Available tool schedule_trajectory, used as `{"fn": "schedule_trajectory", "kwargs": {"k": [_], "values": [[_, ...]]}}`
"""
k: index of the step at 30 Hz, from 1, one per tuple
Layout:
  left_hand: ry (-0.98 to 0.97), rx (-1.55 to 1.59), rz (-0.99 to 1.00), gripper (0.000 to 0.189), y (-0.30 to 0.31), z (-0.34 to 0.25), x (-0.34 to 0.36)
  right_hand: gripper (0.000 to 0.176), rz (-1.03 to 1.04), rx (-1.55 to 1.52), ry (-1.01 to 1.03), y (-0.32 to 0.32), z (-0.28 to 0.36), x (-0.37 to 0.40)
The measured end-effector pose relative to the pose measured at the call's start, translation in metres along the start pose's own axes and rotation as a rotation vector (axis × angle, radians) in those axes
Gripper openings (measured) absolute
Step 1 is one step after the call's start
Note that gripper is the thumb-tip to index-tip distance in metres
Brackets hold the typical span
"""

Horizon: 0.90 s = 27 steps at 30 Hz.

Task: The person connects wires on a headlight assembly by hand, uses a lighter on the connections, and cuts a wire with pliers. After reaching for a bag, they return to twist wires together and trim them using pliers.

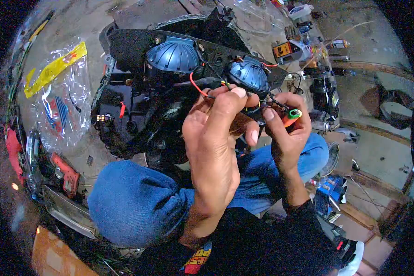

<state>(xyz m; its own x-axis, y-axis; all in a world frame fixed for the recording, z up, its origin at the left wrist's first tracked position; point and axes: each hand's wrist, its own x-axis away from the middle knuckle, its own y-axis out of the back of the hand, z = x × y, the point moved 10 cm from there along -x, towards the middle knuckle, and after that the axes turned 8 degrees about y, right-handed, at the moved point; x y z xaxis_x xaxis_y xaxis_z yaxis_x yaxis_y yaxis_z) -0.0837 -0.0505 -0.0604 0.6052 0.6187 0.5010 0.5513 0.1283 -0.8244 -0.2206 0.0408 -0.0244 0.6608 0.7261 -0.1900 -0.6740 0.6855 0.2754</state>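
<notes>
My left hand [218, 122] is closed in a pinch on thin wires [198, 86], one of them red, above a black lamp-like housing [142, 92]. Close by on the right, my right hand [287, 131] has its fingers closed around an orange tool with a green end [293, 117], whose exact kind I cannot make out. Dark wiring runs between both hands. Behind them, two ribbed blue-grey domes [172, 55] are set in the housing. The fingertips partly hide where the wires meet.
A clear plastic bag with a yellow strip [57, 69] lies at the left. Below it is a red tool [65, 175]. Bottles and a black-and-orange box [285, 49] stand at the upper right. A blue box [330, 191] sits beside my knee in jeans [129, 202].
</notes>
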Motion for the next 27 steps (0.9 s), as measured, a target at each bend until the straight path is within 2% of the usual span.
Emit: {"fn": "schedule_trajectory", "kwargs": {"k": [27], "values": [[-0.074, -0.001, 0.0, 0.013, 0.001, -0.0017, 0.0006, 0.023, 0.034, -0.046, -0.01, 0.0046, -0.0088, 0.0014]]}}
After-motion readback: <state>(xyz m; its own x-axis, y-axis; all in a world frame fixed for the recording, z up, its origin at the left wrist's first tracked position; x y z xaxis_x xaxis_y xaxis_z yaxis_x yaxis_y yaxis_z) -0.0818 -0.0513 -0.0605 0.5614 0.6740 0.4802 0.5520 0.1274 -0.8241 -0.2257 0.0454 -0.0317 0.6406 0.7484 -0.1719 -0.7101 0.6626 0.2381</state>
